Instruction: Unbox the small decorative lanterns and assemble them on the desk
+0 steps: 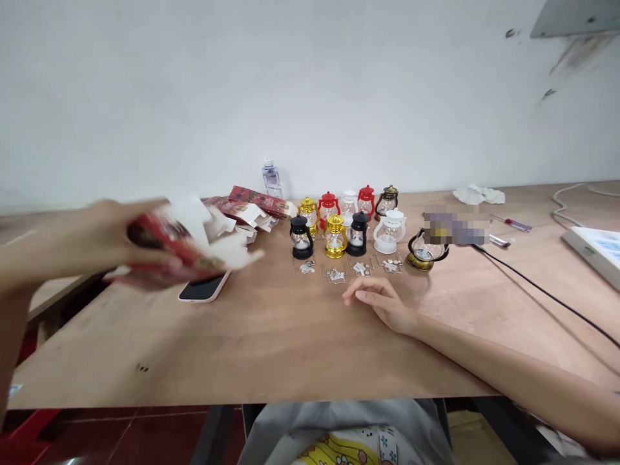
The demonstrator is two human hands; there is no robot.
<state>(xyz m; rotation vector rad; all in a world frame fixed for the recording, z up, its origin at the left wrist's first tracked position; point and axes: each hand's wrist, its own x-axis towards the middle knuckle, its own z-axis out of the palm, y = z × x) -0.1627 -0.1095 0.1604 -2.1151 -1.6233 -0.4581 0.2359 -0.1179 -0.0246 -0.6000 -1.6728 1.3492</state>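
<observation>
My left hand (111, 229), smeared by motion, grips a red printed cardboard box (165, 252) with white flaps, raised over the table's left side. Partly beneath it lies a phone (203, 289). Loosely bent, my right hand (380, 303) rests on the wood with nothing in it. Just beyond its fingertips are small piles of metal parts (335, 275). Behind these stand several miniature lanterns, among them a gold lantern (335, 236), a black lantern (357, 234) and a white lantern (389, 232). A bronze lantern (420, 259), its top partly hidden, sits farther right.
Flattened red boxes (252, 210) are heaped at the back left near a water bottle (272, 179). A purple, partly pixelated object (458, 232) trails a black cable (547, 284). Screwdrivers (517, 225), crumpled tissue (477, 194) and a white device (598, 252) lie right.
</observation>
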